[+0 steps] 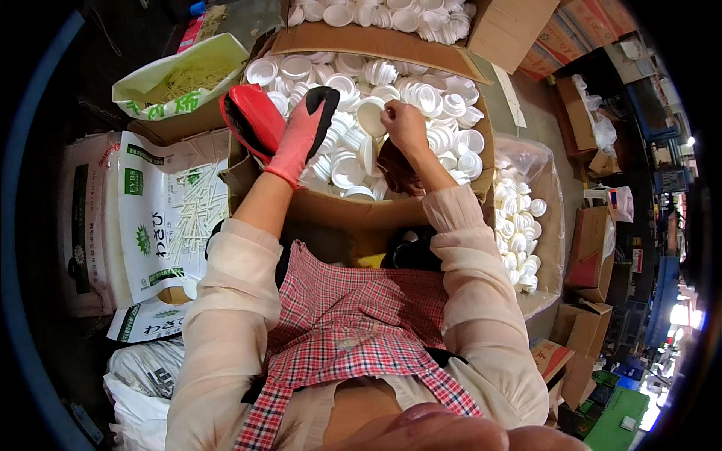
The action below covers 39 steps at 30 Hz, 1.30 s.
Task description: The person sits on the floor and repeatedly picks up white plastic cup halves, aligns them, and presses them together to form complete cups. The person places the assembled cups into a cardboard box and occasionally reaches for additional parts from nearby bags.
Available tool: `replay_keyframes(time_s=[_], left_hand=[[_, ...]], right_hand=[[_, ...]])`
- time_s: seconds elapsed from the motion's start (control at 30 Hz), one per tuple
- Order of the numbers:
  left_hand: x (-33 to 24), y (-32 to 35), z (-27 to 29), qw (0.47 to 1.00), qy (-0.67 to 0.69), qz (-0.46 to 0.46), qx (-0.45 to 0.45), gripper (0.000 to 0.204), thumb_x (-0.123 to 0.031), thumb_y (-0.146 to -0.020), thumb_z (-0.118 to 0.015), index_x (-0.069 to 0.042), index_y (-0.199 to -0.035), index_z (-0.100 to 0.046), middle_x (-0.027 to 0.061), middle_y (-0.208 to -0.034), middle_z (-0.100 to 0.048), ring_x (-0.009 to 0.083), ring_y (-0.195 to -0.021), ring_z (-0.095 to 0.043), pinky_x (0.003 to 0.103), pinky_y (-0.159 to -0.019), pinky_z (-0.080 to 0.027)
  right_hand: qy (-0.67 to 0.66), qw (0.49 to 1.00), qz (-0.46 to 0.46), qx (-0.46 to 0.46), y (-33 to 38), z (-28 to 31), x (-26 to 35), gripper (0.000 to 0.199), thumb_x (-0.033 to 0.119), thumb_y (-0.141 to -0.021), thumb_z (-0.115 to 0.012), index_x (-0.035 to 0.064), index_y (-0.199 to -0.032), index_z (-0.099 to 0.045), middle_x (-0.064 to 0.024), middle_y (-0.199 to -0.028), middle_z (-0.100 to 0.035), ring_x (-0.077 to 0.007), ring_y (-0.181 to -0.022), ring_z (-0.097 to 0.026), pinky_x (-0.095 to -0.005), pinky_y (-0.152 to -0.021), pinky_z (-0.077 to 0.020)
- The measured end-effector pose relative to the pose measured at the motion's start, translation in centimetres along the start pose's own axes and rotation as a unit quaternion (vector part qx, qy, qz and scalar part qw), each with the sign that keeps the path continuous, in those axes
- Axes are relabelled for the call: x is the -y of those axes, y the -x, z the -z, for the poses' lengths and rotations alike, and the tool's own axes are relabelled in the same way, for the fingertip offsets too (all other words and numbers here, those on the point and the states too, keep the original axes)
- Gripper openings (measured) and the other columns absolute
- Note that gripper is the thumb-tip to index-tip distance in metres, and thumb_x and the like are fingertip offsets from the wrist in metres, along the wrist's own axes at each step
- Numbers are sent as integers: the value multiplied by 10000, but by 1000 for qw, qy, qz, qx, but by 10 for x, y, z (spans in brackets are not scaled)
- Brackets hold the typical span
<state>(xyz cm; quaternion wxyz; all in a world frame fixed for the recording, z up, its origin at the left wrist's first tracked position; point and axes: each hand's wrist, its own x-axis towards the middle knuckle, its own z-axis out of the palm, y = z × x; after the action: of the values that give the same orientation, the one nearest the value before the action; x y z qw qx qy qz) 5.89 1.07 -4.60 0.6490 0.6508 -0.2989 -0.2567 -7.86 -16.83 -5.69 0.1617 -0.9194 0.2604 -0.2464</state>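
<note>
A large cardboard box (pixel 301 207) in front of me is filled with round white plastic lids (pixel 347 171), many in nested stacks. My left hand (pixel 304 131), in a pink-and-black glove, is over the lids with its fingers curled; what they hold, if anything, is hidden. Against it is a red, pouch-like thing (pixel 256 120) with a dark inside. My bare right hand (pixel 406 124) is closed, its fingertips at the edge of an off-white round lid (pixel 370 116) standing on edge. Something brown and shiny (pixel 398 171) lies under my right wrist.
Another box of white lids (pixel 398 16) stands beyond. At right, a plastic-lined box (pixel 553 225) holds small white pieces. At left are an open bag of pale yellow strips (pixel 188 79) and white sticks (pixel 197 214) on printed sacks. Cartons (pixel 590 252) line the right side.
</note>
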Motion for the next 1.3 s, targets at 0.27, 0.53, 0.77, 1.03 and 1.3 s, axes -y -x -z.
replay_keyframes(time_s=[0.27,0.53,0.77,1.03,1.3], left_hand=[[-23,13,-14,733,622,143,234,766,-636,-866,-469,-77,-1381,-373,164,-1381,-431,302,-1293,-387,629,-1076,-235],[-26,4,27,699,659,152,234,604,-438,-939,-465,12,-1335,-388,208,-1411,-396,401,-1344,-319,546,-1046,-332],[-32,0,36,675,692,122,225,704,-625,-909,-353,-54,-1319,-411,244,-1304,-478,498,-1248,-405,621,-986,-359],[-42,15,15,636,706,114,291,706,-571,-933,-347,-18,-1372,-353,267,-1400,-375,483,-1293,-357,600,-1003,-359],[-67,37,-31,727,653,117,176,646,-402,-925,-420,16,-1404,-305,257,-1417,-359,457,-1322,-319,579,-1124,-198]], right_hand=[[-239,971,-5,1,1,53,73,189,123,-846,-644,-5,-984,-665,-111,-777,-677,-151,-683,-627,-273,-649,-495],[-122,987,106,-9,-23,18,37,257,134,-818,-687,38,-1052,-640,-143,-949,-651,-248,-876,-622,-337,-735,-487],[172,948,197,184,23,-18,-8,291,43,-713,-624,127,-991,-646,-73,-908,-653,-280,-935,-567,-425,-762,-389],[-391,907,116,110,27,78,56,209,5,-828,-595,97,-1014,-623,-107,-1396,-360,-264,-1203,-457,-447,-978,-410],[-704,697,-117,74,53,97,45,561,39,-808,-610,25,-1330,-406,-104,-1252,-506,-236,-1146,-523,-396,-944,-479]])
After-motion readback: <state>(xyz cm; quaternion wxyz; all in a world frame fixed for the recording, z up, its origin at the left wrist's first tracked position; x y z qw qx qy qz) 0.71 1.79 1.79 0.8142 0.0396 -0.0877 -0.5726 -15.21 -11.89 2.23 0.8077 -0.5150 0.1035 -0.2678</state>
